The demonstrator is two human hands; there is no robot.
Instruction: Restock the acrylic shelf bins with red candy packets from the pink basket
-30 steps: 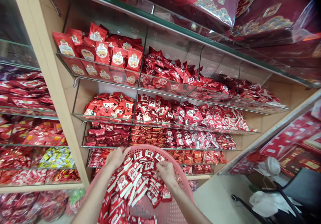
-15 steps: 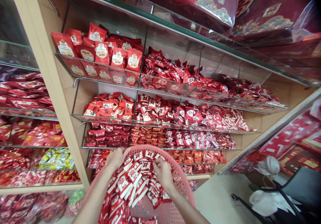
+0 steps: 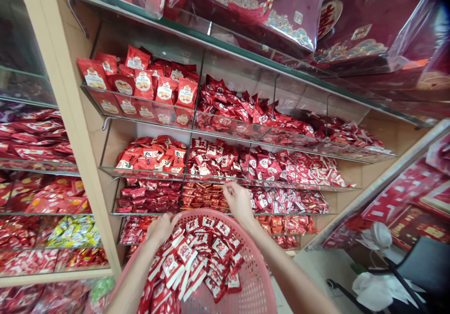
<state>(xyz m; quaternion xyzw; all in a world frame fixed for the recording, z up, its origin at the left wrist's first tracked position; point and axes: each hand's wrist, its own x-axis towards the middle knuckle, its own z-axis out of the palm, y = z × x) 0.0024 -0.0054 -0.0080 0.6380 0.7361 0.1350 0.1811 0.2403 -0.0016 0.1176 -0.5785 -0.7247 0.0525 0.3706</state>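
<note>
The left hand [image 3: 161, 229] grasps the far-left rim of a round pink perforated plastic basket [image 3: 258, 269], its fingers folded over the edge. Inside the basket lie many small red packets with white labels and dark red designs [image 3: 186, 253], heaped at the centre and left; the right side of the basket shows bare, holed plastic.

The right hand [image 3: 239, 201] is raised past the basket's far rim, in front of the tiered glass shelves [image 3: 316, 157]. Its fingers are curled inward — whether they pinch a packet I cannot tell. The fingertips sit near the front lip of a tier that bears similar red-and-white packets [image 3: 213, 159], though contact with it is unclear.

On that same tier, to the left, are red packets with black characters on white labels [image 3: 151, 157]. The tier above carries larger red pouches with pictures of round biscuits [image 3: 143, 82], standing upright. Yellow-and-white packets [image 3: 73, 232] fill part of the neighbouring shelf unit at left — a pale wooden upright [image 3: 58, 93] divides the two.
</note>
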